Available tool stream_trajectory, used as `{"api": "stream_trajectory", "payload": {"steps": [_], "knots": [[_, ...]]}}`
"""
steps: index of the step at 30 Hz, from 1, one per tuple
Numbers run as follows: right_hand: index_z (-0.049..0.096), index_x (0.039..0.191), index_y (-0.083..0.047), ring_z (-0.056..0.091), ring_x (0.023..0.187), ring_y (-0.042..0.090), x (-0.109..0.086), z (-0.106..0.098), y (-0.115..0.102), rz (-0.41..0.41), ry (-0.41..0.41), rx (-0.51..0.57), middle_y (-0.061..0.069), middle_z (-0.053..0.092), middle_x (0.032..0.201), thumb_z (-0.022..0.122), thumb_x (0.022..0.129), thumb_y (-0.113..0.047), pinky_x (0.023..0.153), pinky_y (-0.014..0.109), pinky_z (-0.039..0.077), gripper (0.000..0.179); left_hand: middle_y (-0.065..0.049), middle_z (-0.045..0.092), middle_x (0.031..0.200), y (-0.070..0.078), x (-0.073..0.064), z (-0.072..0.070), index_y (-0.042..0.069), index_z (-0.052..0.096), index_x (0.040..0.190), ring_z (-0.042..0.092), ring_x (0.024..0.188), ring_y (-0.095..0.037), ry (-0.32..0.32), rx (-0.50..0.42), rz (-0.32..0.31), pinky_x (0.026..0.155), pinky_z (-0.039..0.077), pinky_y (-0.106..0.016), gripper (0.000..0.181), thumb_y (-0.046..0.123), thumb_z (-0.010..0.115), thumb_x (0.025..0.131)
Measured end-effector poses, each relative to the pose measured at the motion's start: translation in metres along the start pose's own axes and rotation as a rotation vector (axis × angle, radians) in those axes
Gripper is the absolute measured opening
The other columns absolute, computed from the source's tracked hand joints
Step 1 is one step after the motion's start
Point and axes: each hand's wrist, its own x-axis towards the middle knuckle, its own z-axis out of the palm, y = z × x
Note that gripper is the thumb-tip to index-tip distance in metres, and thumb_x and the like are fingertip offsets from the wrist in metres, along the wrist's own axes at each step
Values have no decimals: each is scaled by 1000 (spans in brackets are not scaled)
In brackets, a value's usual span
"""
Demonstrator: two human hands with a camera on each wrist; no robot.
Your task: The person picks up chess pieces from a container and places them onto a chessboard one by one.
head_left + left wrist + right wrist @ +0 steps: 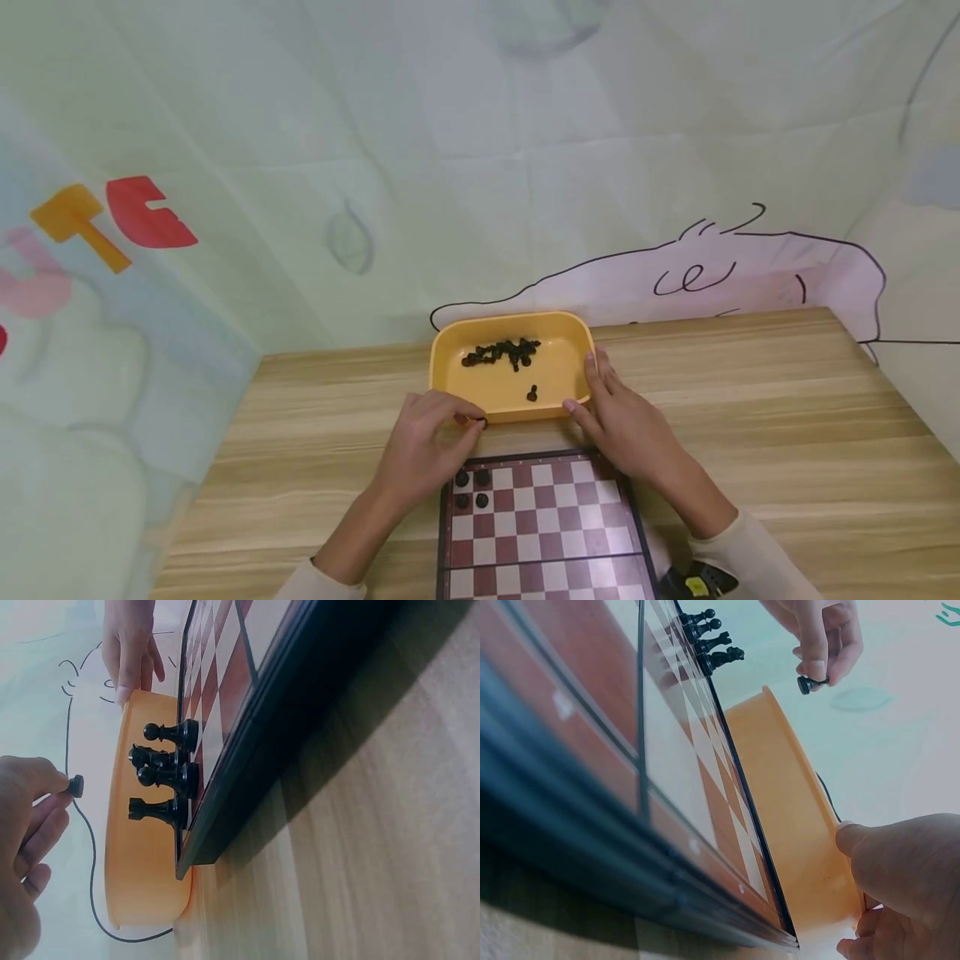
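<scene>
Between thumb and fingertips my left hand (427,450) pinches a black chess piece (76,786), its round base showing, above the gap between tray and board. My right hand (633,429) grips the near right corner of a yellow plastic tray (510,415), the thumb at its near rim. Several black chess pieces (501,351) lie heaped in the tray, and a single one (532,392) lies apart near its front. On the checkered chessboard (549,521), black pieces stand upright at the far left corner, among them a rook (154,811) and a pawn (171,733).
The wood-grain table (315,450) extends to both sides of the board. Behind the tray hangs a pale printed cloth (420,167). A black and yellow object (697,581) is beside the right sleeve, partly hidden.
</scene>
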Motion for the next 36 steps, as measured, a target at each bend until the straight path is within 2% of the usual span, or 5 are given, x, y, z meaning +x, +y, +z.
{"api": "stream_trajectory", "payload": {"steps": [6,15,23,31,36], "knots": [[15,167,3,36,155,45,0,0,0,3,-1,3,25,12,176,47,112,-52,120,62,45,84,8,78,92,10,-7,-2,17,79,96,68,86,-8,-41,-9,-27,77,49,-28,17,12,89,84],[15,167,2,35,155,44,-2,-1,2,12,-10,2,25,11,176,46,112,-53,120,62,45,85,12,77,92,21,-17,2,19,79,98,66,85,-5,-62,-9,-10,76,47,-27,17,15,90,85],[15,168,2,34,156,44,0,-1,1,5,-11,12,24,10,176,45,112,-54,120,62,44,85,13,78,95,25,-26,2,21,78,98,66,86,-1,-67,-19,-27,78,47,-26,19,14,90,84],[15,168,2,36,154,45,1,-1,1,12,-12,2,24,9,176,44,112,-54,119,62,45,84,15,77,99,29,-34,1,21,78,98,66,91,0,-83,-31,-7,81,46,-26,19,14,89,85],[13,168,0,36,155,45,0,0,2,20,-19,10,22,7,177,43,112,-56,119,62,45,85,16,77,98,32,-38,2,23,79,98,65,90,3,-109,-12,-37,82,47,-26,18,17,90,85]]}}
